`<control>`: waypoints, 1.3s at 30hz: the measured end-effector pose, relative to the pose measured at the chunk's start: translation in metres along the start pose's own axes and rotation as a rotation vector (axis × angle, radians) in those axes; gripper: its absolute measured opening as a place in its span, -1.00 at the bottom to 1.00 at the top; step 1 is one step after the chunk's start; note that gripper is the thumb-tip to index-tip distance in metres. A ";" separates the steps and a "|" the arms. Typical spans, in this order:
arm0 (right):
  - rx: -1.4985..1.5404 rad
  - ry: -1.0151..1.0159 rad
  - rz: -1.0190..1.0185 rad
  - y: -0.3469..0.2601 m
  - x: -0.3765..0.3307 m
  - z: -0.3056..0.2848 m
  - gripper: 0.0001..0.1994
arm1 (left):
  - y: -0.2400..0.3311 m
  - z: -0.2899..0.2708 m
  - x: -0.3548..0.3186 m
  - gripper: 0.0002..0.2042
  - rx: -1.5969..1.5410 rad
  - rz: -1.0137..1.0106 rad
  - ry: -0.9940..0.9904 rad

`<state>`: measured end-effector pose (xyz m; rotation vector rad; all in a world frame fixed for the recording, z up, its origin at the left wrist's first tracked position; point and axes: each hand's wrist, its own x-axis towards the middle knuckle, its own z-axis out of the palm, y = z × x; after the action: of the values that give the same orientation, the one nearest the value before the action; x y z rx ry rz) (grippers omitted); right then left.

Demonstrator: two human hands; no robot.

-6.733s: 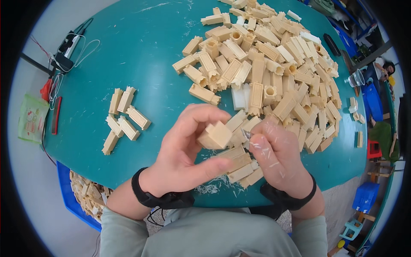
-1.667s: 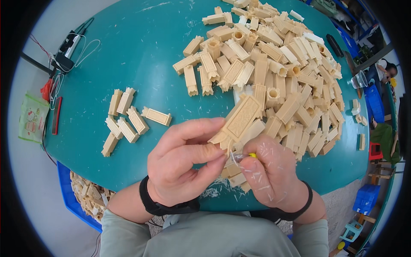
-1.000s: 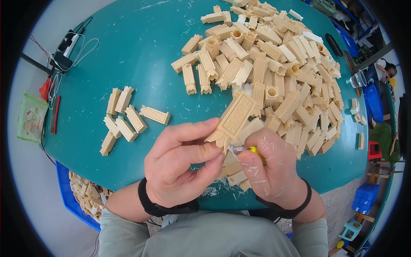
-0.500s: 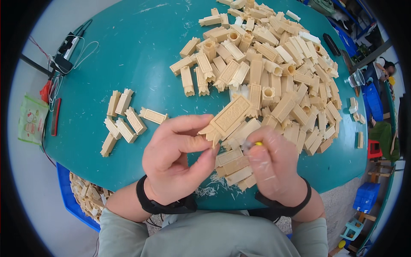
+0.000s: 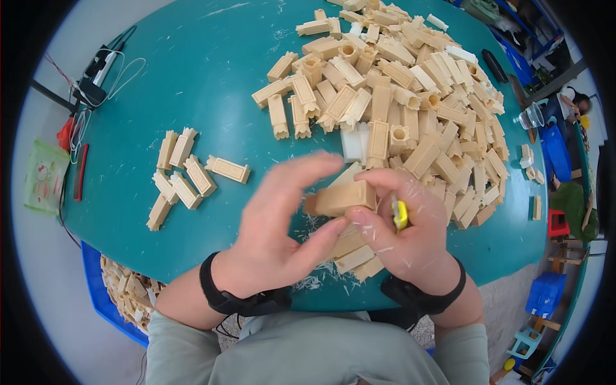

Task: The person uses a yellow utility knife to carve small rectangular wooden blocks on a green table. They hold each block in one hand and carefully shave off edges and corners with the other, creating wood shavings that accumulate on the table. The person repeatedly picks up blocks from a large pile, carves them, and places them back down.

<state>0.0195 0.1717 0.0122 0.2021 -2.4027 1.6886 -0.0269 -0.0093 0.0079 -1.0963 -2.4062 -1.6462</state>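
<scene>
While your right hand (image 5: pixel 417 240) pinches the beige block (image 5: pixel 343 200) at its right end between thumb and forefinger, your left hand (image 5: pixel 266 234) stands spread about the other end, fingers and thumb well apart; some blur there, so I cannot tell whether your left thumb touches it; the block is held up above the table, between your two hands, its long side lying across you; a yellow-and-grey tool (image 5: pixel 400 215) sits tucked in that same right hand, beside the thumb; pale flecks cling to your skin there; below your hands, several lower blocks (image 5: pixel 356 260) lie close together on the green table (image 5: pixel 212 83), shavings (image 5: pixel 311 282) strewn beside them; beyond, a broad heap of blocks (image 5: pixel 410 122), mostly beige, a few white; off to your left, a loose cluster of seven blocks (image 5: pixel 186 191), well apart from the heap; at lower left, a blue bin (image 5: pixel 95 289) holding many more.
</scene>
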 end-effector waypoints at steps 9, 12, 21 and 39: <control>-0.070 -0.076 -0.102 -0.003 0.002 0.004 -0.69 | -0.006 0.009 -0.007 -0.67 -0.369 -0.087 -0.040; -0.024 -0.050 -0.006 -0.004 -0.006 0.006 -0.71 | -0.001 0.004 -0.008 -0.64 -0.303 -0.056 -0.044; -0.095 -0.130 -0.035 -0.011 0.001 0.004 -0.70 | -0.002 0.001 -0.006 -0.67 -0.209 -0.063 -0.081; 0.375 0.249 -0.071 0.002 0.000 -0.013 -0.61 | 0.023 0.015 -0.011 -0.76 -0.260 -0.084 -0.024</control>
<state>0.0200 0.1842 0.0147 0.1199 -1.8701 1.9861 -0.0002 0.0014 0.0155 -1.0620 -2.3309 -2.0303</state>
